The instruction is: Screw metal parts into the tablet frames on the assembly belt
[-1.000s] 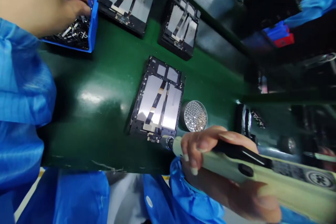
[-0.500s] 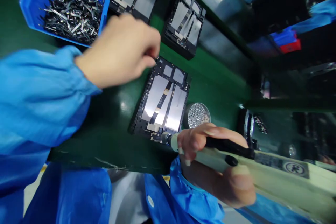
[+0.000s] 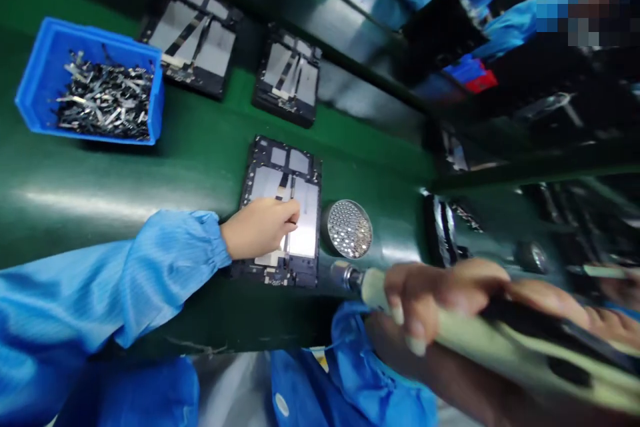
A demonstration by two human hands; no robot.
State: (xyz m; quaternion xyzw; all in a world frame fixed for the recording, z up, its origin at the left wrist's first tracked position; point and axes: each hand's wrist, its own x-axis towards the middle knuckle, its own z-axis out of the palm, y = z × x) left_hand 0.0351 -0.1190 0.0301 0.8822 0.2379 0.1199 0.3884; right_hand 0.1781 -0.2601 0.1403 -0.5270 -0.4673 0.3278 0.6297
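The tablet (image 3: 309, 213) lay on the green table (image 3: 200, 180), its markings too small to read. Over it, the left hand (image 3: 263, 225) was pinched narrow; I could not tell on what. Just right stood a round tin (image 3: 327, 230); nearer, the right hand (image 3: 435, 300) gripped a driver (image 3: 374, 288). Far left were a blue bin (image 3: 157, 103) of strips and 2 more tablets (image 3: 215, 47).

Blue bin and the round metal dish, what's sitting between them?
The opened device, with the left hand over it and bare green bench on either side, as the head view shows.
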